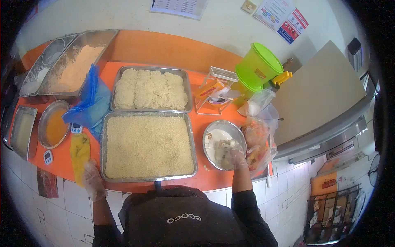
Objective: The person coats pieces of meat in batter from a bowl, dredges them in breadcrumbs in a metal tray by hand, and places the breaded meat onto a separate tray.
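Note:
My right hand (237, 157), in a clear plastic glove, reaches into a round metal bowl (209, 155) of white liquid. Its fingers close around a pale, wet piece (223, 153) whose kind I cannot make out. Loosely extended, my gloved left hand (94, 183) is beside the near left corner of a metal tray (196, 164) and holds nothing visible. Pale crumbs (148, 146) fill that tray in an even layer. Behind it, a second tray (190, 92) holds several crumb-coated slabs (150, 90) side by side. A yellow cloth (80, 154) lies by my left hand.
Deep metal pans, one with orange powder (84, 68), stand back left. A bowl of orange liquid (56, 128), a blue plastic bag (88, 103) and two small timers are nearer. Filled plastic bags (257, 138), a wire rack (214, 92) and green tubs (257, 66) stand right.

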The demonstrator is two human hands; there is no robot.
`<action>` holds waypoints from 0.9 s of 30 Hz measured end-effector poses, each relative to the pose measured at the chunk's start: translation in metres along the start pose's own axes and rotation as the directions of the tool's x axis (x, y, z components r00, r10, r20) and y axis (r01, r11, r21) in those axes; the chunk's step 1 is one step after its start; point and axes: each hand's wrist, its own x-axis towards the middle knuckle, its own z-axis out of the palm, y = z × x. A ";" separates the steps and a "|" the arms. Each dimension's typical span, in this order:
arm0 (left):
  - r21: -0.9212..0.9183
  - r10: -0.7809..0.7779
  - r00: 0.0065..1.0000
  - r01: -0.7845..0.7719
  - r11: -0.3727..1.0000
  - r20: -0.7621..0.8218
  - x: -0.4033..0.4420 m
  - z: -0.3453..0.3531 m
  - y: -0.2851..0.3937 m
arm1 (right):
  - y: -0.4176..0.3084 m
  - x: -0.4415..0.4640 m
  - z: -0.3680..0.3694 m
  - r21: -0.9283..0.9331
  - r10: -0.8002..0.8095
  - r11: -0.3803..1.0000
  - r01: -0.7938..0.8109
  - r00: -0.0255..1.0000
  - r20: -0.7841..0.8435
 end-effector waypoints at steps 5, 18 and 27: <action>0.649 0.160 0.983 -0.181 0.739 0.092 0.004 -0.017 -0.014 | -0.010 0.001 0.001 -0.359 -0.121 0.930 0.077 0.987 -0.101; 0.223 0.028 0.986 -0.065 0.973 0.163 0.006 -0.033 -0.028 | 0.011 0.003 0.007 -0.767 -0.597 0.289 0.573 0.734 0.324; 0.396 0.145 0.959 -0.235 0.888 0.244 0.000 -0.028 -0.014 | 0.009 -0.006 0.023 -0.342 -0.153 0.932 0.122 0.986 -0.067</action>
